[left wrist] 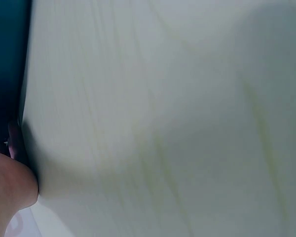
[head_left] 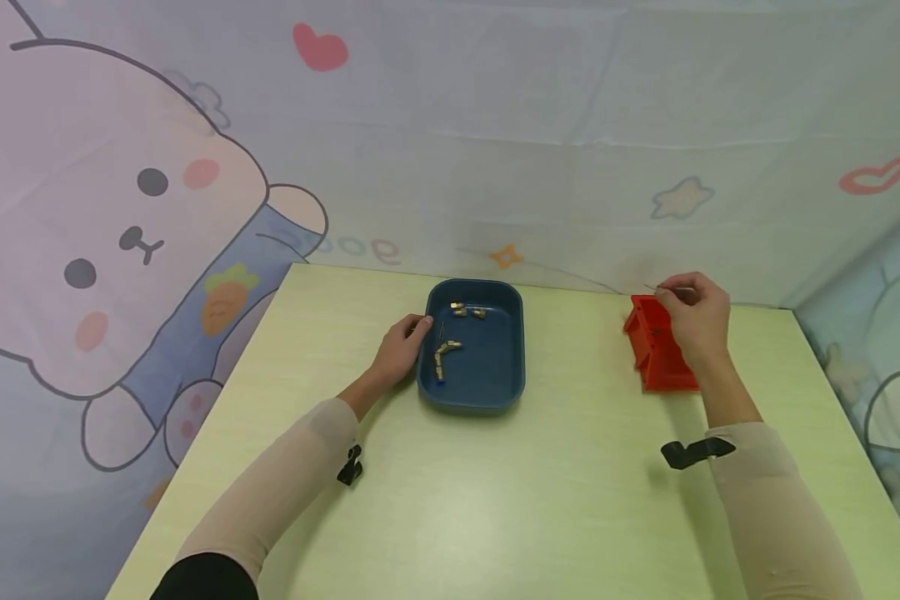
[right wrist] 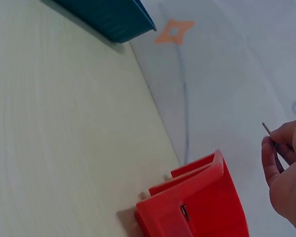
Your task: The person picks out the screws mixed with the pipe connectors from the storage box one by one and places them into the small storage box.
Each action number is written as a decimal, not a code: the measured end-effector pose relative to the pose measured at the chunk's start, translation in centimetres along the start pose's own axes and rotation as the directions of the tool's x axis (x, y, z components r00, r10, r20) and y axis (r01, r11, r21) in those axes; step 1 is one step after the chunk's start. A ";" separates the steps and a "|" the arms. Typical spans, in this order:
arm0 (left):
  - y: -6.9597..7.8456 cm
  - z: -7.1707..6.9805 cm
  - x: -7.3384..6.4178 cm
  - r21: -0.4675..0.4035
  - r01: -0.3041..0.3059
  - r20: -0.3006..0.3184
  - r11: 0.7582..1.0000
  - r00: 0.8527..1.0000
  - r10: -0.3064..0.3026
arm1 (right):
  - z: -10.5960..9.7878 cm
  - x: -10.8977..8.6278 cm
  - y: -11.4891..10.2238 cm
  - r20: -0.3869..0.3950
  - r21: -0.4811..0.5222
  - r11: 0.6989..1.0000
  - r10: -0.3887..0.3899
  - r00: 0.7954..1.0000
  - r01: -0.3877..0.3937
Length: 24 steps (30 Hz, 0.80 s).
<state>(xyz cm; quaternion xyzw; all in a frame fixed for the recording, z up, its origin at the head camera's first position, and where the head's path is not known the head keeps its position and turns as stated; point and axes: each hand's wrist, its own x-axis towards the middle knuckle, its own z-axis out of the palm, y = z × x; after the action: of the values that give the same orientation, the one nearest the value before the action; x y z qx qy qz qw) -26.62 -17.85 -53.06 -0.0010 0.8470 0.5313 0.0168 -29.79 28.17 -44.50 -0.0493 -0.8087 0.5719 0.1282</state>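
Note:
My left hand grips the left rim of a blue tray, its thumb over the edge. In the left wrist view only part of that hand shows, beside the tray's dark side. Several brass fittings lie in the tray's left half, one with a blue end, and a thin dark screw is near them. Between thumb and fingertips, my right hand pinches a metal screw, threaded tip sticking out. That hand is raised over the far end of a red bin.
Inside the red bin, one small metal piece shows in the right wrist view. Both containers stand on a pale wooden table. A printed cloth hangs right behind the table's far edge, close to my right hand.

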 end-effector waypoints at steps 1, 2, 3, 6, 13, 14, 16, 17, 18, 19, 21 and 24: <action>0.0 0.0 0.0 0.002 0.000 -0.001 1.000 1.000 0.000 | -0.1 0.1 0.2 -0.006 -0.009 1.000 0.007 1.000 -0.007; 0.0 0.0 0.0 0.002 0.000 -0.002 1.000 1.000 0.000 | -0.2 0.2 0.4 -0.013 -0.012 1.000 0.012 1.000 -0.013; -0.1 0.0 0.0 0.002 0.000 -0.003 1.000 1.000 0.000 | -0.3 0.3 0.6 -0.019 -0.013 1.000 0.017 1.000 -0.017; -0.1 0.0 0.1 0.005 0.002 -0.003 1.000 1.000 -0.002 | -0.5 0.4 1.1 -0.039 -0.020 0.999 0.030 0.999 -0.030; -0.1 -0.1 0.0 0.007 0.000 -0.003 1.000 1.000 0.000 | -0.7 0.8 2.5 -0.060 -0.039 0.998 0.051 0.997 -0.054; -0.1 -0.1 0.0 0.008 -0.001 -0.003 1.000 1.000 0.001 | -0.7 0.8 2.7 -0.060 -0.048 0.997 0.056 0.997 -0.059; -0.1 -0.1 0.0 0.007 0.000 -0.004 1.000 1.000 0.000 | -0.7 0.9 3.0 -0.056 -0.053 0.996 0.063 0.996 -0.066; -0.1 -0.1 0.1 0.006 0.000 -0.002 1.000 1.000 0.000 | -0.7 0.9 3.2 -0.053 -0.056 0.996 0.066 0.996 -0.069; -0.1 -0.1 0.1 0.004 0.000 -0.001 1.000 1.000 0.000 | -0.7 1.0 3.4 -0.053 -0.058 0.996 0.069 0.996 -0.072; -0.1 -0.1 0.1 0.002 0.001 0.001 1.000 1.000 -0.001 | -0.7 1.0 3.5 -0.052 -0.064 0.995 0.071 0.996 -0.074; -0.2 -0.1 0.1 -0.002 0.001 0.005 1.000 1.000 -0.001 | -0.7 0.9 3.8 -0.054 -0.075 0.994 0.074 0.996 -0.078; -0.2 -0.1 0.1 -0.009 0.000 0.007 1.000 1.000 0.000 | -0.7 1.0 4.2 -0.055 -0.092 0.991 0.088 0.995 -0.092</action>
<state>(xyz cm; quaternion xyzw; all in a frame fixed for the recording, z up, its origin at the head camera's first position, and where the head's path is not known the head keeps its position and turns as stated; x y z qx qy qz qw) -26.70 -17.98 -53.18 0.0007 0.8447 0.5349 0.0195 -30.85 30.46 -48.07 -0.1061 -0.8283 0.5368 0.1202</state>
